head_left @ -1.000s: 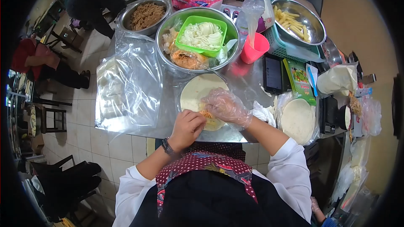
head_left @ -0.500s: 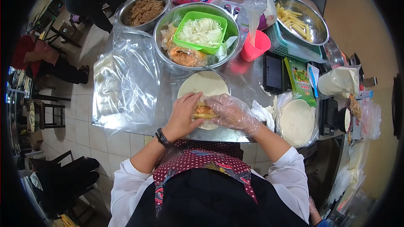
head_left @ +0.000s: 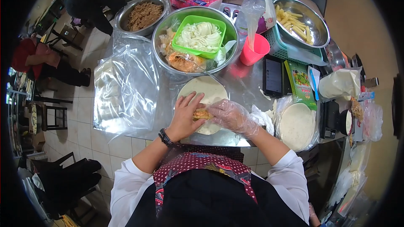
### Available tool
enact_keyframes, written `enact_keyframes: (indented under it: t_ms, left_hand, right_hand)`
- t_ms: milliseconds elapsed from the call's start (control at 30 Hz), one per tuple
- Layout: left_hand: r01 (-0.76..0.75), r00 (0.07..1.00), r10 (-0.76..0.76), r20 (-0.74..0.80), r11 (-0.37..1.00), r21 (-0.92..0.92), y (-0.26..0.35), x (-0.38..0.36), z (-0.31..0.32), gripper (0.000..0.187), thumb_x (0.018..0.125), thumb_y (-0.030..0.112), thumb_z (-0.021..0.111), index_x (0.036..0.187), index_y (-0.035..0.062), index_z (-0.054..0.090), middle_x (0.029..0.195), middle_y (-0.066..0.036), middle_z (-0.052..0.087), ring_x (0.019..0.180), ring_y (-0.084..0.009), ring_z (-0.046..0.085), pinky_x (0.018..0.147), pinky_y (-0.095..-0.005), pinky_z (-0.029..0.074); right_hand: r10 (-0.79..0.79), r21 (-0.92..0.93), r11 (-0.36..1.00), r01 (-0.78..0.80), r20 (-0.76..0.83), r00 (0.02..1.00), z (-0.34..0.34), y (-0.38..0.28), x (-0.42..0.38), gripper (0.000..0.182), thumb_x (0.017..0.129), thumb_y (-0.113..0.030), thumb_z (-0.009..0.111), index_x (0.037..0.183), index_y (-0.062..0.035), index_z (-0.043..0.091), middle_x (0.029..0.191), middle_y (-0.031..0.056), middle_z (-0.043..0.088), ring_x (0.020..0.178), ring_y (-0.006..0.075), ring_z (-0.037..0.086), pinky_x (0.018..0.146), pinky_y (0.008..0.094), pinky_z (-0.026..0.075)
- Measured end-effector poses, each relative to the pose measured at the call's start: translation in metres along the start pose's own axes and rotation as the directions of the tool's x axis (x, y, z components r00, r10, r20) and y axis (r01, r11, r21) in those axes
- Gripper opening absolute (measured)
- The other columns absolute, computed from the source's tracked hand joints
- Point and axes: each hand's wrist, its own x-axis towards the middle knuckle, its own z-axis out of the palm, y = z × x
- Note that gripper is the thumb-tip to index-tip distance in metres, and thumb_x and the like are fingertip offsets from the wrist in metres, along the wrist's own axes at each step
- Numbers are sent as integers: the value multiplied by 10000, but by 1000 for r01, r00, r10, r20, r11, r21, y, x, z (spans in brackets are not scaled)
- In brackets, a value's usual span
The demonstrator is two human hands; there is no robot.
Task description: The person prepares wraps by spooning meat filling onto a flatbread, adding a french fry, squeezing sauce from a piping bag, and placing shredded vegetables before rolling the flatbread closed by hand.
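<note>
A round flatbread (head_left: 205, 87) lies near the front edge of the metal table, with an orange-and-yellow filling (head_left: 201, 114) on it. My bare left hand (head_left: 184, 115) rests at the left side of the filling, its fingers apart and its thumb touching the filling. On the other side, my right hand (head_left: 232, 117), in a clear plastic glove, has its fingers bent together at the filling's right end. Their tips partly cover the filling.
Behind the flatbread stands a large metal bowl (head_left: 157, 38) holding a green tray (head_left: 223, 29). A pink cup (head_left: 254, 49), a phone (head_left: 274, 75) and stacked flatbreads (head_left: 297, 127) are at the right. Plastic-wrapped pieces (head_left: 126, 92) lie left. A person (head_left: 42, 59) is at far left.
Less of the filling shows between my hands. The fingers of my left hand are more spread and raised over the flatbread. My right hand has shifted slightly.
</note>
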Motion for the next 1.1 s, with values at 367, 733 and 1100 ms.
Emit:
enact_keyframes:
  t_ms: [367,733,1100]
  left_hand:
    - [-322,934,320,-162,947,12,69,48,-78,403,734,256,739,1087,95,630,1206,-147,555,1090,-321,522,928,-419,398]
    - [21,983,-89,-162,925,-380,17,287,14,386,849,330,619,913,-49,652,765,-172,653,704,-284,638,672,-362,491]
    - [-411,896,261,-359,793,-450,161,261,-92,411,952,334,477,816,-19,638,683,-146,626,601,-194,560,622,-364,437]
  right_hand:
    - [356,125,933,-336,-443,823,-148,0,11,278,790,-228,701,967,-26,629,844,141,641,806,300,628,737,419,490]
    - [77,-244,927,-285,-617,783,-88,69,24,97,774,-49,594,865,-17,594,809,178,590,805,354,579,708,445,460]
    - [-29,-153,959,-238,-889,456,-166,21,43,282,828,-212,670,982,16,611,846,153,634,812,306,609,741,371,482]
